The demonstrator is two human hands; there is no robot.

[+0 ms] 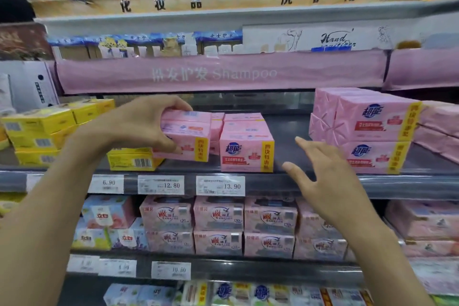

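My left hand [146,124] grips a pink soap multipack [188,135] by its left end, fingers over the top and thumb underneath, holding it tilted just above the dark shelf [285,136]. A second pink pack [247,150] stands on the shelf right of it, with another partly hidden behind. My right hand [320,171] hovers in front of the shelf edge with fingers spread, holding nothing, left of a stack of pink packs [365,129].
Yellow soap boxes [44,131] are stacked at the left, one yellow box [134,159] below my left hand. Price tags [219,185] line the shelf edge. Lower shelves hold more pink packs [218,225]. A pink "Shampoo" banner [218,73] hangs above.
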